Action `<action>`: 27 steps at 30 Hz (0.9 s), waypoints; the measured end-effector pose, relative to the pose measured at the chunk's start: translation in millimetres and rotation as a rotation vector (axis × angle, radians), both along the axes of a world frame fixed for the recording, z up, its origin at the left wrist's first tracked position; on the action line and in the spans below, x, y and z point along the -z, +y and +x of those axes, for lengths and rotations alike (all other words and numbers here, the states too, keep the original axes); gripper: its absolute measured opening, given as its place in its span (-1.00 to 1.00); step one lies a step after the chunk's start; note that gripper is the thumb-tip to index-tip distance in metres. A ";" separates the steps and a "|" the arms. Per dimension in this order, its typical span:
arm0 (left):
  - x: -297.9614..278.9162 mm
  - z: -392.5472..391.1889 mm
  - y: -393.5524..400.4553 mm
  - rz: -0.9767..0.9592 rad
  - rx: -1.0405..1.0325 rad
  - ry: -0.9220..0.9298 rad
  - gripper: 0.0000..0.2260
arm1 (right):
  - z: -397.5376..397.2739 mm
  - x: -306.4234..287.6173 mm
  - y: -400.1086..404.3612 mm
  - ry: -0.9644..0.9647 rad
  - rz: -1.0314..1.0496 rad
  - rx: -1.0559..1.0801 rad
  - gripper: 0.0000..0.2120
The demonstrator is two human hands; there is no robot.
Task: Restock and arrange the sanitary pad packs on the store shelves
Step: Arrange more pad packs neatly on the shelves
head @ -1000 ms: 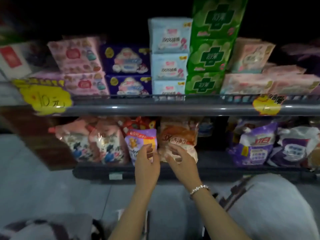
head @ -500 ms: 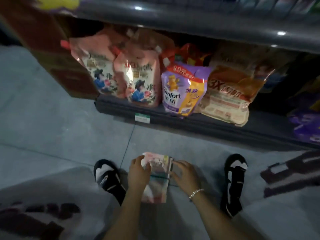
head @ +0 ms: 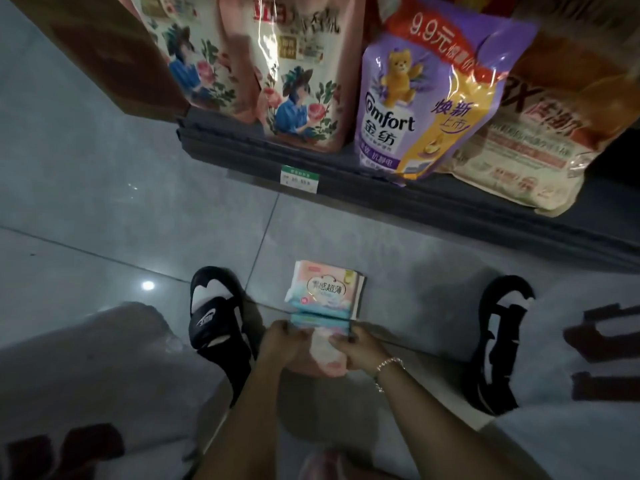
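Slippers (head: 216,320) flank pad packs (head: 323,292) on floor; both hands (head: 282,344) gripping.

grey tiled floor (head: 104,202) | dark bottom shelf (head: 381,188) far, green-white price tag (head: 300,179) on its edge | pink floral pouches (head: 277,71) far left | purple Comfort pouch (head: 426,109) right of them | tan-orange pouch (head: 540,133) far right | black slides: left (head: 216,327), right (head: 498,341) | brown box (head: 114,53) far left

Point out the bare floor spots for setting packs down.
Bare floor tile lies left of the left slipper, and more between the pad packs and the right slipper. The bottom shelf is crowded with refill pouches.
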State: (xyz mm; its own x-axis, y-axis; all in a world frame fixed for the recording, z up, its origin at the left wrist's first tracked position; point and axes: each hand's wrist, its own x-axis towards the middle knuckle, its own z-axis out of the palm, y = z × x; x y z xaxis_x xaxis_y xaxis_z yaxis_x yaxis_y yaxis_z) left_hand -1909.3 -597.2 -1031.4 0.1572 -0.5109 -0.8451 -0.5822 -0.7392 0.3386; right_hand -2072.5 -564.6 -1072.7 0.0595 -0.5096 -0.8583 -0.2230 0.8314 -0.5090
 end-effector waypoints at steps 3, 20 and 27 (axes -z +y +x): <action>-4.6 13.5 -2.6 0.052 -0.009 0.063 -0.70 | -5.8 0.9 1.6 0.032 0.033 0.114 -0.49; 2.8 -3.9 -66.1 -0.302 -0.246 0.192 -0.58 | -1.3 -9.2 -59.0 0.116 -0.251 0.384 -0.69; 9.9 -13.8 -53.7 -0.129 -0.459 0.412 -0.61 | -5.1 2.6 -65.0 -0.054 -0.132 0.453 -0.65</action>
